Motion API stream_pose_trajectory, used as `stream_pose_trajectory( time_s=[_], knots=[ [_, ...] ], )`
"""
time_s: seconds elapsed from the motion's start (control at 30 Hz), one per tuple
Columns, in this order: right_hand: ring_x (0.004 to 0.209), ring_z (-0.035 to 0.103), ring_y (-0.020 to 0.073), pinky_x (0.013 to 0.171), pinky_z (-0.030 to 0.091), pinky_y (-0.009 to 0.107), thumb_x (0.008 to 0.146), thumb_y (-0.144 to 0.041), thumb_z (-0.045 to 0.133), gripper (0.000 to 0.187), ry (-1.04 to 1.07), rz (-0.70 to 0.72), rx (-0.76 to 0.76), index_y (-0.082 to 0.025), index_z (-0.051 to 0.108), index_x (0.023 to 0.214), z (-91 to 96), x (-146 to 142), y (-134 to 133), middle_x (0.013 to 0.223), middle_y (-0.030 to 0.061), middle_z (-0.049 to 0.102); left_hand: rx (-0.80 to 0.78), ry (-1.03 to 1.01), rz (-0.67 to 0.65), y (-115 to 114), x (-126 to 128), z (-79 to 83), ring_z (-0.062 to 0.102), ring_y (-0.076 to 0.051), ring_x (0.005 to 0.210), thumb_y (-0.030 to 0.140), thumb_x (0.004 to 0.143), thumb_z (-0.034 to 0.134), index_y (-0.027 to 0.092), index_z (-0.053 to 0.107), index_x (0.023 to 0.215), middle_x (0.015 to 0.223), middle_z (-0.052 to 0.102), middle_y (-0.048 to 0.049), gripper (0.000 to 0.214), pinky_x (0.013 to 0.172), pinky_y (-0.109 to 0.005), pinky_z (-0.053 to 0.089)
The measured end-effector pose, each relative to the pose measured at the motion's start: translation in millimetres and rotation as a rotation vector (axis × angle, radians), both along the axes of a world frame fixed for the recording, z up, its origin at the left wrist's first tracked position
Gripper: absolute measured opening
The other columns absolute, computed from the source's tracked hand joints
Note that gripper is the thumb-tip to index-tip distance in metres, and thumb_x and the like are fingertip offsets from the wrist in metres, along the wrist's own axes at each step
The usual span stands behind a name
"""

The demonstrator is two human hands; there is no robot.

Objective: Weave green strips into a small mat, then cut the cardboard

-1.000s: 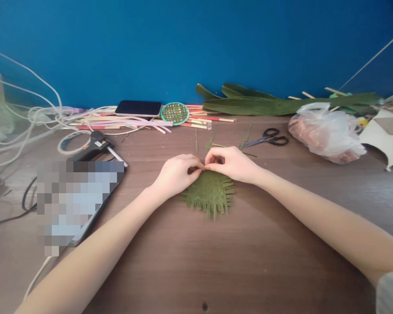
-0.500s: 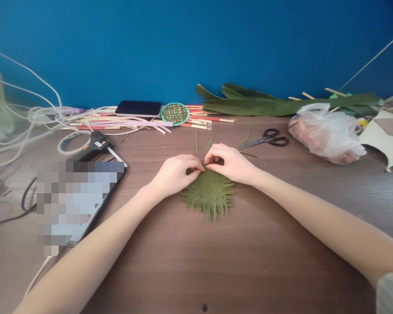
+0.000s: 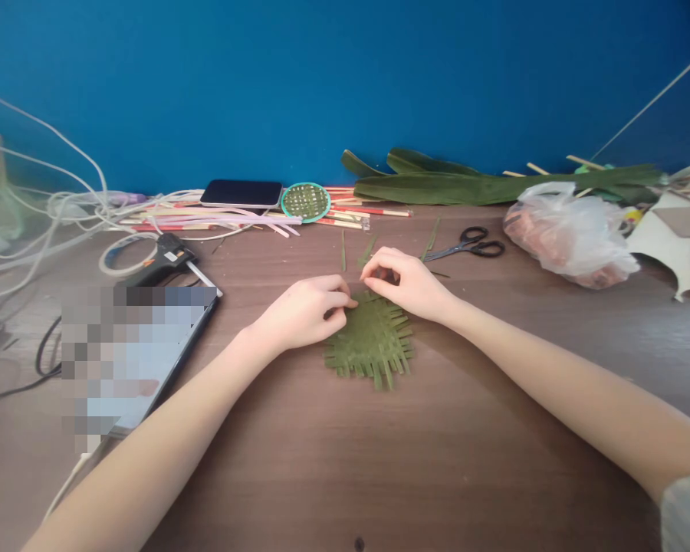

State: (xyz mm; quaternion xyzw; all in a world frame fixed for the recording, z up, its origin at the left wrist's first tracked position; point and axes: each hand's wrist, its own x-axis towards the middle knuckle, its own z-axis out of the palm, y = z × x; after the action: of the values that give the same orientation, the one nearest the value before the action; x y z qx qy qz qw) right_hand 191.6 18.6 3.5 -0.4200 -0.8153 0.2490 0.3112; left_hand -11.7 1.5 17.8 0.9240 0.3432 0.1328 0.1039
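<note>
At the far edge of the woven leaf mat [image 3: 373,341], both hands are working close, wrists low and palms down. Mat lies flat on the brown table [image 3: 350,468], fringed strip ends splayed along its near and right sides. Left hand [image 3: 306,314] comes in from the mat's left: forearm angled up from the lower left, fingers curled, index tip on the mat's far-left part, thumb tip slightly below it with a small gap. Right hand [image 3: 411,285] arches in from the far right, wrist bent, thumb and index tips close together just off the far edge. Can't tell if either hand pinches a strip; too small at those tips.

Hidden stuff: left hand covers the mat's left edge, right hand its far-right edge. Left arm cut off by the frame; right arm ends in a pale sleeve [image 3: 687,510], also cropped. Left of the mat, the screen device [image 3: 175,364] is mostly pixelated, and the blur eats part of the glue gun [image 3: 169,253] handle. Beyond the mat to the right, black-handled scissors [image 3: 481,247] lie open to view; further right, the plastic bag [image 3: 575,238] hazes its reddish contents. Cables [image 3: 63,203] far left are smeared.
</note>
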Motion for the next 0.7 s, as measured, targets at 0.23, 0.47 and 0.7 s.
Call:
stream_pose_trajectory(
  time_s=[0.23,0.47,0.7],
  knots=[
    [0.066,0.041,0.0132,0.064,0.031,0.026,0.076,-0.025,0.054,0.016,-0.118,0.006,-0.024,-0.019,0.049,0.062,8.0,5.3,3.7,0.062,-0.0016,0.043,0.0,-0.073,0.021,-0.3,0.5,-3.3,0.062,-0.016,0.081,0.013,0.079,0.039,0.017,0.067,0.092,0.091,0.066,-0.0045,0.031,0.076,-0.026,0.047],
    [0.051,0.03,0.0085,0.055,0.024,0.024,0.076,-0.031,0.052,0.018,-0.163,-0.052,-0.23,-0.019,0.046,0.064,10.8,6.8,3.9,0.051,-0.0069,0.032,-0.174,-0.25,0.112,-3.9,5.5,1.7,0.061,-0.01,0.071,0.007,0.078,0.037,0.019,0.059,0.095,0.086,0.068,0.0015,0.03,0.072,-0.022,0.047],
    [0.051,0.035,0.0095,0.054,0.025,0.025,0.078,-0.038,0.05,0.026,-0.261,-0.114,-0.231,-0.019,0.046,0.059,17.9,9.7,5.0,0.053,-0.0035,0.043,-0.144,-0.128,0.062,-4.3,6.4,1.3,0.06,-0.012,0.073,0.009,0.079,0.037,0.018,0.057,0.094,0.086,0.066,-0.0007,0.027,0.073,-0.024,0.046]
  ],
)
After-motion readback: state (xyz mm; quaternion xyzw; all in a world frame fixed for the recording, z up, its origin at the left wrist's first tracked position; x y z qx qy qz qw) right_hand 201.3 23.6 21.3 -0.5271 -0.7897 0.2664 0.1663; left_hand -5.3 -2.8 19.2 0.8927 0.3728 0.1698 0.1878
